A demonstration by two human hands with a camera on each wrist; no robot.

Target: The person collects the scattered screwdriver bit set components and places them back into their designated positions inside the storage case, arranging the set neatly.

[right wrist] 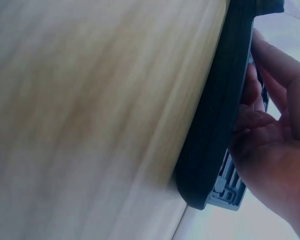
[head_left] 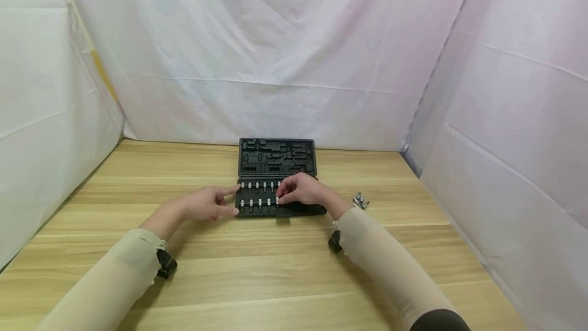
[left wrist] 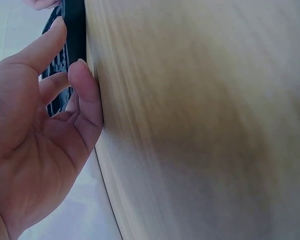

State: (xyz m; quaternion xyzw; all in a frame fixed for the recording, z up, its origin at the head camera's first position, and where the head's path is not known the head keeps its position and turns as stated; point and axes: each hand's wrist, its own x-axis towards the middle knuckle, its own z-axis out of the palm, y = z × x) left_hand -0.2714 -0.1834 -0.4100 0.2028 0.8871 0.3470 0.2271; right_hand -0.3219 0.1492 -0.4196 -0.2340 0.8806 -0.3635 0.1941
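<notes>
A black tool case lies open on the table, two rows of silver bit sockets standing in its lower half. With thumb and forefinger, my right hand pinches a bit socket at the right end of the front row; in the right wrist view, the hand is over the case and hides that socket. At the case's left edge, my left hand touches it with an extended forefinger and thumb, the other fingers loosely bent, as the left wrist view of the hand shows.
A small pile of loose silver bit sockets lies on the wooden table, right of the case and beside my right forearm. The raised lid has moulded recesses. White sheets hang behind and on both sides.
</notes>
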